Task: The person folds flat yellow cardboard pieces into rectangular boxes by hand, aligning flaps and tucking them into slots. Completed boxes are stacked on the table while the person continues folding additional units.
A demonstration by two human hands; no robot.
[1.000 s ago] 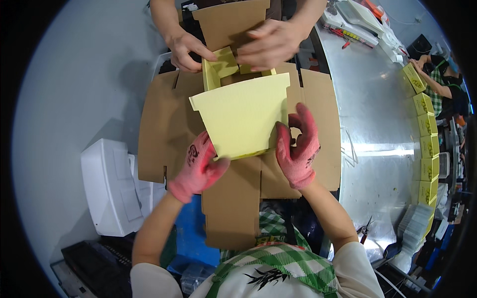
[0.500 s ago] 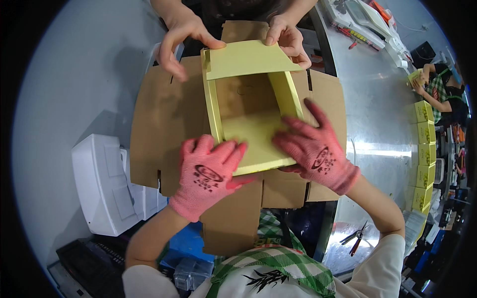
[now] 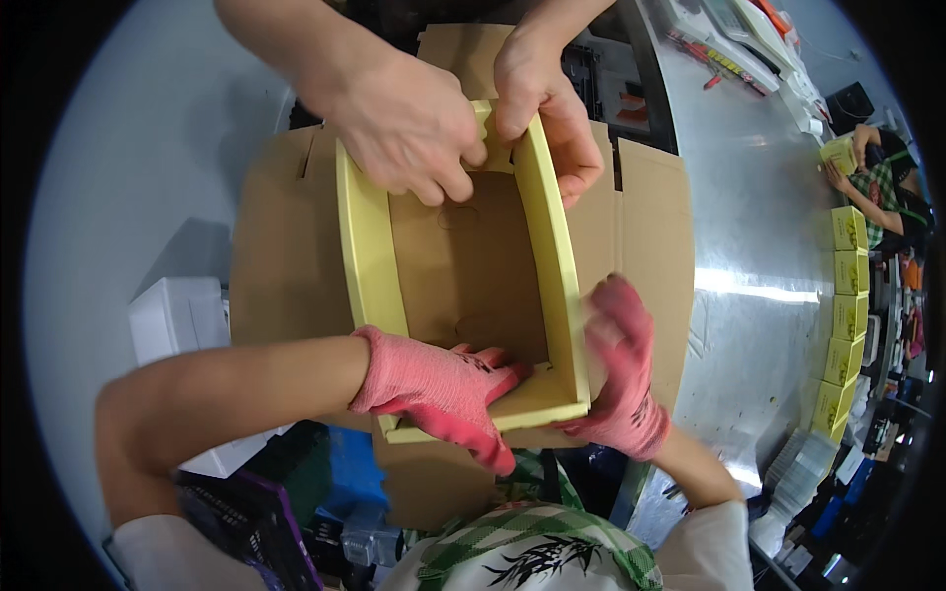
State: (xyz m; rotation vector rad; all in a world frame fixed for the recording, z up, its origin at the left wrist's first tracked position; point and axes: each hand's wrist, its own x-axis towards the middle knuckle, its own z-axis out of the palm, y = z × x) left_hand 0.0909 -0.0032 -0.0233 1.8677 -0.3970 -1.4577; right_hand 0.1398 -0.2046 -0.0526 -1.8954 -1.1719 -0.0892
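Note:
A yellow cardboard box frame (image 3: 565, 286) lies over brown cardboard, its inside showing a brown surface. My left hand (image 3: 434, 384), in a pink glove, reaches across its near wall. Its fingers are inside and the thumb outside, closed on that wall. Beside the near right corner is my right hand (image 3: 626, 379), also pink-gloved. Its fingers are stretched up along the outside of the right wall, blurred by motion, with the thumb at the corner. Across from me, a person's bare hand (image 3: 409, 128) works inside the far end, while their other hand (image 3: 542, 108) holds the far right corner.
Flattened brown cardboard (image 3: 650, 236) spreads under the box. To the right runs a metal table (image 3: 739, 345) with a row of yellow boxes (image 3: 849, 315) along its far side. Another person (image 3: 877, 192) handles a yellow box there. A white plastic case (image 3: 177, 320) stands at left.
The near and far flaps have folded in, leaving the walls upright. My left hand moved onto the near wall; my right hand dropped to the near corner. The other person's hands reached further in.

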